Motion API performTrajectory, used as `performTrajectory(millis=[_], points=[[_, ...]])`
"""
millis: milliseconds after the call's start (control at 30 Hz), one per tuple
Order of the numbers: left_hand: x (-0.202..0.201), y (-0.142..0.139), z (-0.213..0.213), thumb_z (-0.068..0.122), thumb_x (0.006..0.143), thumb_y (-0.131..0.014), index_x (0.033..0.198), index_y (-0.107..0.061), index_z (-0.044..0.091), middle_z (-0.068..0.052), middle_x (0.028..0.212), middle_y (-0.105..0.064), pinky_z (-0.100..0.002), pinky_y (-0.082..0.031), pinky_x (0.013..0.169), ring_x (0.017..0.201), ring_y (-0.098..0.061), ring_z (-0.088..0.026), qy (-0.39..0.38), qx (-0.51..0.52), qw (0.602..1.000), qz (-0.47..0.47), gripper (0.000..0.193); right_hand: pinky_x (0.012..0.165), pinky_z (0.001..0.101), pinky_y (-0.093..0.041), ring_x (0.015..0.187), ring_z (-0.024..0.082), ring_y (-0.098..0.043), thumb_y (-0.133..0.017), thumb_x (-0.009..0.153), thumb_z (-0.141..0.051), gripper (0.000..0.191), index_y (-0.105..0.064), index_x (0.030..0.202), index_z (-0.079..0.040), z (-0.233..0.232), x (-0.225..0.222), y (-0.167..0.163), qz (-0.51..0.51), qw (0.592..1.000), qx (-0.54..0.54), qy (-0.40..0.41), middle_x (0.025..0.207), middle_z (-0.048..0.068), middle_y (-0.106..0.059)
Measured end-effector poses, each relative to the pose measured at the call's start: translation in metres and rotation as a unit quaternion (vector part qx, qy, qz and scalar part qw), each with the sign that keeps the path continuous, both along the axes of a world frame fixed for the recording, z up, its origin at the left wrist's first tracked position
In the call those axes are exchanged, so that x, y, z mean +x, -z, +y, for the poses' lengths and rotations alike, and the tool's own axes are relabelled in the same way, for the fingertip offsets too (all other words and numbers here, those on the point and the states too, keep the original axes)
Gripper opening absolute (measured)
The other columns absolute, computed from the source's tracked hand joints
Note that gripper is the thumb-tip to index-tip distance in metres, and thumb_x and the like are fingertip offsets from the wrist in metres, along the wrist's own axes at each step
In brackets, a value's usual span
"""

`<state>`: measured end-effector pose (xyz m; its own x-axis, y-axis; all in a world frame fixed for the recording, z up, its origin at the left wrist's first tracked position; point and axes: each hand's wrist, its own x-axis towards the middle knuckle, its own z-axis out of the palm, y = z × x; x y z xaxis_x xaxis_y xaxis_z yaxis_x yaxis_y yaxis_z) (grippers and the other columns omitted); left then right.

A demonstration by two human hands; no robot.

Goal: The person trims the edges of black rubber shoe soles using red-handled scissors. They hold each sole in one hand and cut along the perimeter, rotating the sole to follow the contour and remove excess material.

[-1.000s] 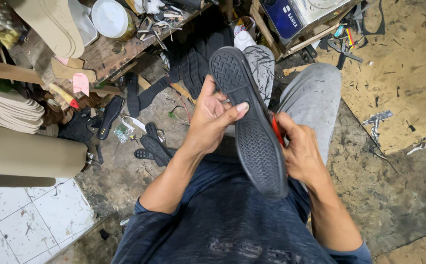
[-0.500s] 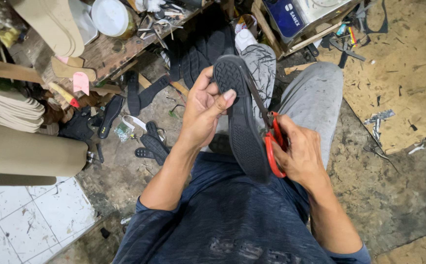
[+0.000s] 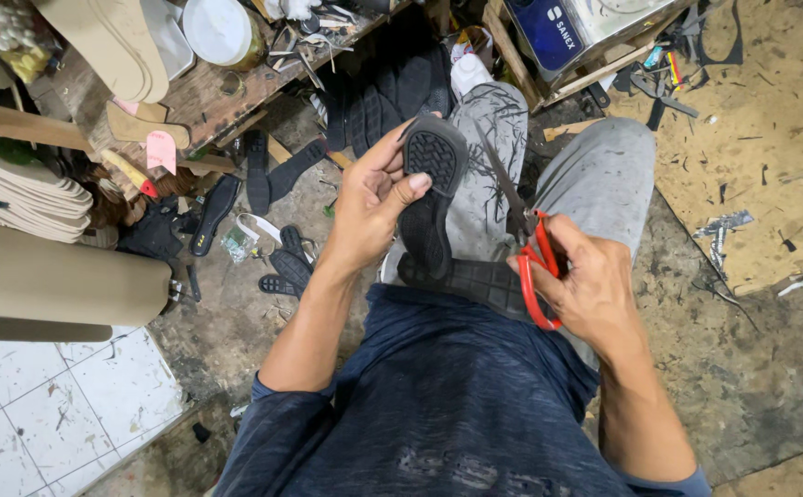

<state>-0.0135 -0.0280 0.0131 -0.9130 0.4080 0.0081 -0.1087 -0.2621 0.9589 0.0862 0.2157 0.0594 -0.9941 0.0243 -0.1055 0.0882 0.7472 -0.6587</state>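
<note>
Head view, seated worker, both hands over the lap. Left hand [image 3: 374, 207] closed on a black rubber shoe sole [image 3: 434, 198]: thumb pressed flat on the treaded face just below the rounded upper end, the other fingers wrapped behind it. The sole is bent sharply; the gripped part stands nearly upright, and the rest folds away below the thumb and lies across the lap toward the right hand [image 3: 586, 285]. Right hand closed through the red loops of a pair of scissors [image 3: 521, 221], fingers curled in the handles; the dark blades point up and away, just beside the sole's right edge. Blades look nearly together, though whether they bite the rubber cannot be told. Risks, as judged: the left thumb and fingertips sit near the blade line, so a slip or a sudden give in the rubber could bring the edge onto them; the fold stores spring, and if the left grip loosens the sole could flick out and spoil the cut; a wandering cut would take too much off the edge. Sole appearance: matte black, fine diamond tread framed by a smooth border at the upper end, ribbed tread on the lower stretch, flexible, dusty.
</note>
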Motion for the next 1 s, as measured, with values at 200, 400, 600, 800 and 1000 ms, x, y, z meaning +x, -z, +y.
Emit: performTrajectory(millis=[200,400,600,800,1000], points=[[0.004,-0.001,0.006,0.003,0.1,-0.066,0.156,-0.045,0.0,-0.009,0.139,-0.064,-0.028,-0.049,0.1,0.119,-0.061,-0.015,0.012,0.004,0.999,-0.035,0.06,0.056,0.0447,-0.044,0.06,0.035,-0.061,-0.081,0.082,-0.031,0.044,-0.063,0.112,-0.004,-0.011,-0.001,-0.003,0.106,0.993,0.038,-0.033,0.066,0.012,-0.059],[-0.003,-0.008,-0.007,0.003,0.104,-0.065,0.157,-0.047,0.0,-0.008,0.146,-0.061,-0.029,-0.045,0.121,0.135,-0.059,-0.014,0.045,-0.003,0.998,0.05,0.056,0.053,0.0434,-0.045,0.054,0.036,-0.06,-0.084,0.081,-0.032,0.035,-0.065,0.092,-0.005,-0.002,-0.001,-0.003,0.062,0.997,0.028,-0.038,0.061,0.013,-0.06],[-0.003,-0.002,0.001,0.011,0.103,-0.071,0.163,-0.034,0.005,-0.007,0.13,-0.06,-0.035,-0.05,0.097,0.109,-0.06,-0.017,0.053,0.243,0.959,-0.137,0.07,0.052,0.0368,-0.044,0.048,0.027,-0.054,-0.077,0.09,-0.023,0.03,-0.057,0.088,-0.001,-0.002,0.001,0.003,0.024,0.996,-0.083,0.017,0.061,0.013,-0.059],[0.001,0.007,0.009,0.017,0.101,-0.073,0.165,-0.029,0.011,-0.007,0.11,-0.056,-0.037,-0.049,0.092,0.098,-0.059,-0.019,0.125,0.371,0.896,-0.208,0.077,0.051,0.0362,-0.042,0.046,0.024,-0.054,-0.076,0.09,-0.018,0.025,-0.059,0.089,-0.001,-0.002,0.002,0.005,0.011,0.996,-0.083,0.016,0.058,0.012,-0.06],[-0.002,0.01,0.01,0.016,0.102,-0.073,0.165,-0.031,0.012,-0.006,0.11,-0.055,-0.033,-0.046,0.088,0.096,-0.057,-0.017,0.132,0.402,0.881,-0.21,0.075,0.05,0.0339,-0.043,0.047,0.021,-0.059,-0.078,0.088,-0.014,0.021,-0.061,0.091,-0.001,-0.003,0.002,0.006,0.022,0.996,-0.088,0.005,0.06,0.012,-0.063]])
